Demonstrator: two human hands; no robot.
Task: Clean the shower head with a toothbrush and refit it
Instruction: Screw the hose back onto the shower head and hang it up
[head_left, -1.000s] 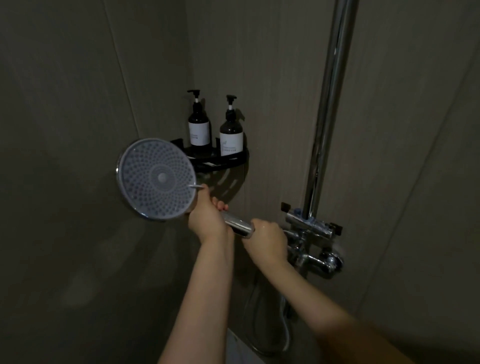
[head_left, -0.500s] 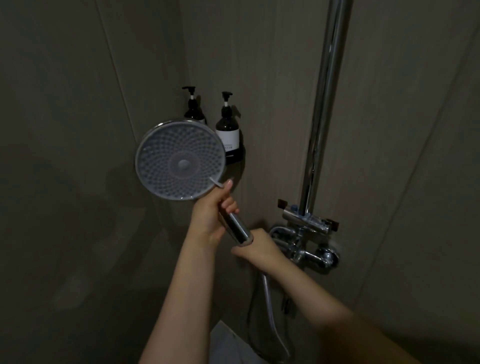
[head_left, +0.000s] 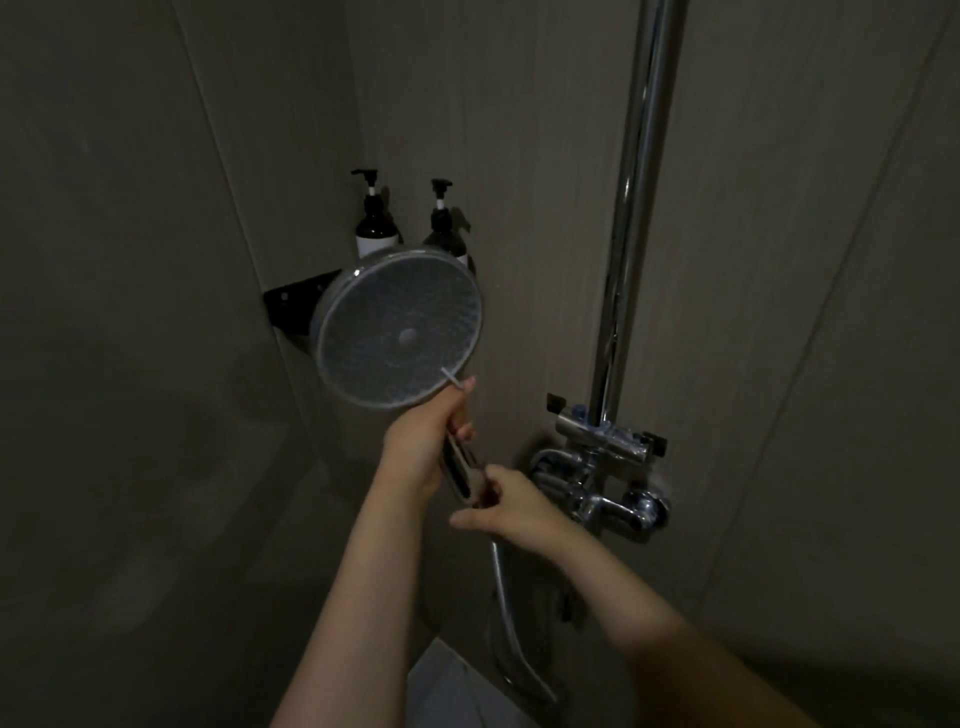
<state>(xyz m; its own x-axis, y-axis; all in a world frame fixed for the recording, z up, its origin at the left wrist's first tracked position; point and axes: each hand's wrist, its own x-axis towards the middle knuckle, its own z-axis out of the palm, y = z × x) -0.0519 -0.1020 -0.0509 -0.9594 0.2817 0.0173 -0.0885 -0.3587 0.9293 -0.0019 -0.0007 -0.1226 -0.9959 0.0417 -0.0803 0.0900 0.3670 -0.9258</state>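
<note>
Head view, dim light. The shower head (head_left: 397, 330) is held up in front of the tiled corner, round nozzle face turned toward the camera, tilted slightly. Its chrome handle (head_left: 460, 467) runs down and to the right from the disc.

The left hand (head_left: 428, 439) is wrapped round the upper part of the handle just under the disc, fingers curled round it, index finger stretched up to the rim. A small thin pale piece (head_left: 451, 378) sticks out at the disc's lower edge by that fingertip; what it is cannot be told.

The right hand (head_left: 511, 509) is closed on the lower end of the handle, where the hose (head_left: 506, 613) joins; fingers are curled, thumb pointing left. The exact grip is partly hidden by the hand's own back.

The hose hangs down from the right hand in a loop toward the bottom edge.

Behind the disc, two dark pump bottles (head_left: 376, 228) are seen on a black corner shelf (head_left: 298, 306), both partly covered by the disc. To the right, the chrome riser pipe (head_left: 631, 208) stands vertical on the wall, with the mixer valve (head_left: 605, 467) at its foot, just right of the right hand, not touching it.

No toothbrush can be made out.
</note>
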